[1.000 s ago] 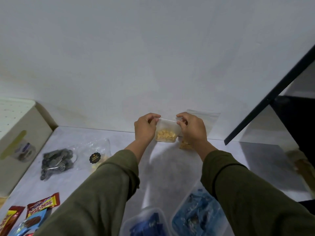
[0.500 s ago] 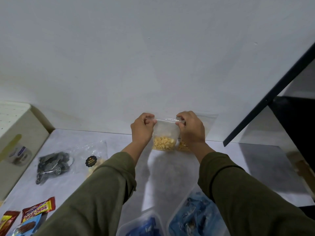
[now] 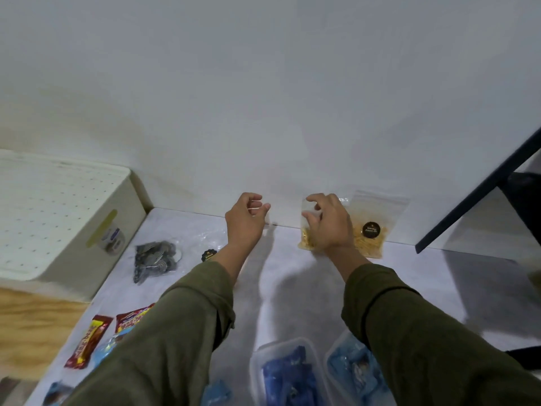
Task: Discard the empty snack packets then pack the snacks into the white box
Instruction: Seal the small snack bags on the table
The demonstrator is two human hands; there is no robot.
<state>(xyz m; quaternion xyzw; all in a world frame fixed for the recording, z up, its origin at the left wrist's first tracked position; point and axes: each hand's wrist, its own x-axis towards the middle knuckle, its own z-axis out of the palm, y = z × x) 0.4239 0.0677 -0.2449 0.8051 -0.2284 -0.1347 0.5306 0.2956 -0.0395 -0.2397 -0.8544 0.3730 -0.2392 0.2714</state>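
Your right hand's fingers (image 3: pixel 312 222) are curled over a small clear zip bag (image 3: pixel 307 230) of yellow snack pieces, pinching it where it stands against the wall at the back of the marble-look counter (image 3: pixel 292 276). Your left hand (image 3: pixel 246 224) hangs just above the counter, well clear of the bag, fingers loosely curled and holding nothing.

Just beside your right hand (image 3: pixel 329 227), a second clear bag (image 3: pixel 377 232) with a black round sticker leans on the wall; the two bags touch or overlap, and I cannot tell which. Further left lie a bag of dark wrapped pieces (image 3: pixel 153 260) and a sticker-marked packet partly hidden by your sleeve. Red snack bars (image 3: pixel 87 342) sit near the counter's left edge, and two clear tubs of blue packets (image 3: pixel 288 373) sit close to you.

The white box (image 3: pixel 58 218) stands at the far left with its perforated lid on.

Watch three things. One-handed, the thin bag may slip or tip; if its seal isn't fully closed, pieces could spill. Lifting it could drag the neighbouring bag over. And the box looks closed, so arriving with a full hand leaves you nowhere to put it.
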